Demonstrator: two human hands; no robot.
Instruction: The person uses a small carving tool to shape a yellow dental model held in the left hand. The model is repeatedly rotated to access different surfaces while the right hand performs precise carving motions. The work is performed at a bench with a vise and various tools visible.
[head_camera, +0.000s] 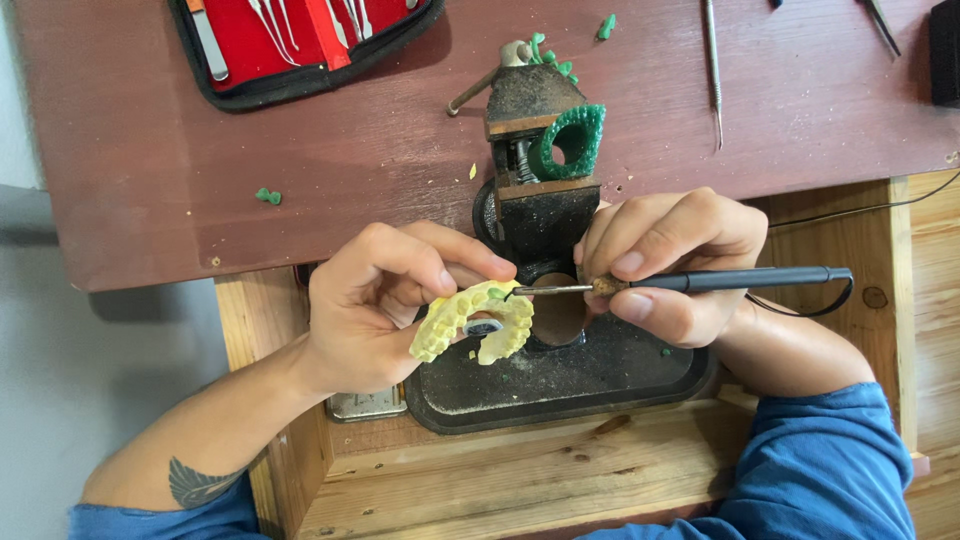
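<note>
1. The yellow dental cast (470, 320) sits pinched in your left hand (385, 305), its horseshoe arch curving up and to the right, the open ends pointing down toward you, tooth side facing the camera.
2. Your left thumb and fingers (455, 262) are clenched around the cast's upper-left edge; the cast juts out to the right of the fingertips.
3. The dark pen-shaped tool (700, 282) lies with its long axis nearly level, tip pointing left, cord end pointing right.
4. Its thin metal tip meets the cast's upper right rim, where a small green speck shows, just between your 2 hands.
5. Your right hand (670, 265) is grasping the tool near its front, thumb below, fingers (640, 245) curled over it.
6. Below both hands lies a dark metal tray (560, 385), dusted with debris.
7. Beyond your fingertips stands a small dark stand (540, 150) carrying a green wax ring (570, 140).
8. Further up, on the brown desk (300, 170), rests a red instrument case (300, 40).
</note>
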